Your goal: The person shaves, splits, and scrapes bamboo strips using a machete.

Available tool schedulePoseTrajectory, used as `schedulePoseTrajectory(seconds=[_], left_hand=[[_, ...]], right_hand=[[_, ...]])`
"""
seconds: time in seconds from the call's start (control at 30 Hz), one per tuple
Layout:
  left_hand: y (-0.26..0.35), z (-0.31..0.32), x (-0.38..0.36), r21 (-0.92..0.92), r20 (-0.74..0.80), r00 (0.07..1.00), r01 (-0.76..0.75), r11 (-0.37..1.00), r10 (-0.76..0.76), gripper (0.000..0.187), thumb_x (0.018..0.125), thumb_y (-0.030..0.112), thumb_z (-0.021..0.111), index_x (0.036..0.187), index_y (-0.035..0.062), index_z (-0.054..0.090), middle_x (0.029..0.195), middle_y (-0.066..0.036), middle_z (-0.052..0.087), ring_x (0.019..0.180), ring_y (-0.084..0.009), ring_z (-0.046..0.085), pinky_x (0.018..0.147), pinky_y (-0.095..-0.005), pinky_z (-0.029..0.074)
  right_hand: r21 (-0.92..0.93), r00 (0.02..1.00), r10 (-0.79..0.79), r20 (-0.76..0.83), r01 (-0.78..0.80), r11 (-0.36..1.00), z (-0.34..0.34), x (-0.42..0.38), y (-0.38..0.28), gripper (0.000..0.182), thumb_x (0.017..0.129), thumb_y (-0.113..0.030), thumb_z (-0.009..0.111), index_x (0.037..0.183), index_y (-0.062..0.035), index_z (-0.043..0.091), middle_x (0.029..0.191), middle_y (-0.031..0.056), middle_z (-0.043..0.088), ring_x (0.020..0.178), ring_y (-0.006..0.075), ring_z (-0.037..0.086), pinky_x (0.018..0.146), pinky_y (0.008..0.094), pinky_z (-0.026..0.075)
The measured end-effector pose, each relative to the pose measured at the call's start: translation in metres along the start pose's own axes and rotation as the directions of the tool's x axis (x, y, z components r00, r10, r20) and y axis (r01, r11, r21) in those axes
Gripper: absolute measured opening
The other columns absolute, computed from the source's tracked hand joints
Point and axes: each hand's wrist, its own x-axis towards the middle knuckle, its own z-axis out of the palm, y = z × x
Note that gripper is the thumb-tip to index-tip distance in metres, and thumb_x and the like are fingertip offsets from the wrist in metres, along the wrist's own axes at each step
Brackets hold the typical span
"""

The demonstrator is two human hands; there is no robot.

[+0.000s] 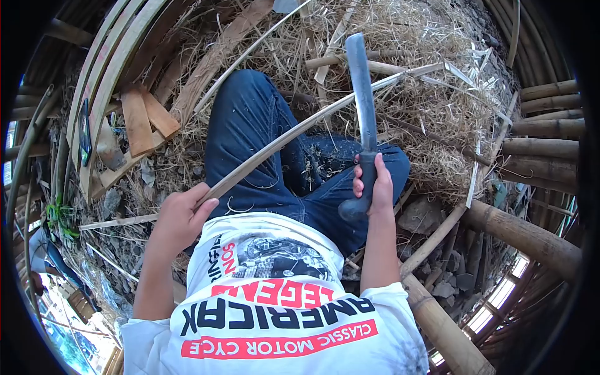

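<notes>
- Bamboo strip, long, pale: near end sits in my left hand, between thumb and curled fingers.
- Left fingers: pinching the strip, thumb on the near side, fingers bent around the far side; fingertips mostly hidden.
- From there the strip slants up and rightward over my jeans, far end well away from both hands, over the shavings.
- Right hand: fingers wrapped around the dark handle of a knife, thumb lying along it; rounded handle butt sticks out below the fist.
- Blade points away from me, near upright in view, crossing in front of the strip beyond my right fingers. Cannot tell if they touch.
- Right fingers clear of the strip.
- Around me: wood pieces to the left, thick bamboo pole to the right.
- White printed shirt nearest me.
</notes>
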Motion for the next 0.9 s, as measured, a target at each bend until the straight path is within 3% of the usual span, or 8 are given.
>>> schedulePoseTrajectory(seconds=[0.13, 0.27, 0.33, 0.47, 0.57, 0.67, 0.8, 0.9], left_hand=[[0.005, 0.002, 0.001, 0.095, -0.009, 0.996, -0.089, 0.991, 0.090, 0.025, 0.093, 0.021, 0.064, 0.083, 0.0012, 0.053, 0.063, -0.020, 0.052, 0.058, -0.0413, 0.052, 0.052, -0.0424, 0.040], [0.005, 0.000, 0.005, 0.072, 0.031, 1.000, 0.004, 0.997, -0.006, 0.026, 0.093, 0.022, 0.064, 0.084, 0.0007, 0.053, 0.064, -0.021, 0.052, 0.060, -0.0421, 0.053, 0.053, -0.0428, 0.040], [0.003, 0.003, 0.004, 0.040, -0.005, 0.996, -0.084, 0.996, 0.084, 0.021, 0.094, 0.017, 0.063, 0.086, -0.0012, 0.055, 0.059, -0.013, 0.043, 0.053, -0.0207, 0.037, 0.051, -0.0338, 0.035], [0.004, 0.004, 0.008, 0.071, -0.004, 0.996, -0.090, 0.993, 0.091, 0.021, 0.093, 0.017, 0.063, 0.085, -0.0007, 0.055, 0.060, -0.014, 0.046, 0.052, -0.0224, 0.040, 0.052, -0.0348, 0.037], [0.002, 0.002, 0.011, 0.067, 0.000, 0.997, -0.076, 0.995, 0.076, 0.022, 0.093, 0.017, 0.064, 0.083, -0.0002, 0.054, 0.059, -0.014, 0.048, 0.051, -0.0234, 0.044, 0.051, -0.0348, 0.036], [0.011, 0.005, 0.010, 0.087, -0.006, 0.997, -0.078, 0.993, 0.078, 0.023, 0.093, 0.018, 0.064, 0.083, 0.0001, 0.054, 0.059, -0.014, 0.048, 0.051, -0.0231, 0.044, 0.051, -0.0348, 0.037], [0.006, 0.003, 0.014, 0.110, -0.007, 0.995, -0.100, 0.989, 0.101, 0.021, 0.094, 0.017, 0.063, 0.084, 0.0000, 0.056, 0.058, -0.013, 0.048, 0.050, -0.0239, 0.045, 0.051, -0.0352, 0.036], [0.008, 0.004, 0.014, 0.110, -0.016, 0.995, -0.093, 0.990, 0.095, 0.023, 0.093, 0.017, 0.063, 0.083, -0.0007, 0.053, 0.059, -0.014, 0.049, 0.051, -0.0259, 0.048, 0.052, -0.0358, 0.038]], right_hand=[[0.132, 0.998, 0.000, -0.069, 0.009, 0.991, 0.013, 0.007, 0.010, 0.049, 0.105, -0.048, 0.041, 0.113, -0.0011, 0.054, 0.075, 0.0051, 0.054, 0.048, 0.0108, 0.048, 0.042, 0.0239, 0.040], [0.016, 1.000, -0.007, -0.012, 0.007, 1.000, 0.007, -0.002, 0.008, 0.050, 0.104, -0.049, 0.044, 0.110, -0.0001, 0.054, 0.075, 0.0061, 0.054, 0.051, 0.0123, 0.051, 0.043, 0.0259, 0.042], [0.054, 1.000, -0.013, -0.028, 0.015, 0.998, 0.006, 0.000, 0.008, 0.050, 0.104, -0.048, 0.044, 0.110, 0.0002, 0.054, 0.075, 0.0061, 0.054, 0.050, 0.0121, 0.051, 0.042, 0.0259, 0.042], [0.175, 1.000, -0.007, -0.011, 0.009, 0.985, 0.011, 0.001, 0.015, 0.050, 0.104, -0.047, 0.044, 0.110, 0.0009, 0.054, 0.074, 0.0061, 0.054, 0.049, 0.0119, 0.051, 0.040, 0.0254, 0.042], [0.015, 1.000, -0.004, 0.004, 0.004, 1.000, 0.004, -0.005, 0.005, 0.050, 0.104, -0.047, 0.043, 0.110, 0.0005, 0.054, 0.075, 0.0064, 0.054, 0.050, 0.0126, 0.051, 0.042, 0.0257, 0.042], [0.157, 0.999, -0.012, -0.030, 0.017, 0.987, 0.005, 0.004, 0.009, 0.050, 0.104, -0.047, 0.043, 0.110, 0.0005, 0.054, 0.073, 0.0062, 0.055, 0.049, 0.0121, 0.052, 0.040, 0.0253, 0.042], [0.028, 0.999, 0.024, 0.029, -0.025, 0.999, 0.011, -0.008, 0.012, 0.050, 0.104, -0.047, 0.043, 0.111, 0.0007, 0.053, 0.075, 0.0064, 0.054, 0.050, 0.0117, 0.050, 0.042, 0.0251, 0.042], [0.077, 1.000, 0.011, 0.014, -0.012, 0.997, 0.002, -0.003, 0.010, 0.051, 0.104, -0.048, 0.043, 0.112, 0.0006, 0.053, 0.074, 0.0063, 0.054, 0.049, 0.0118, 0.051, 0.041, 0.0253, 0.042]])
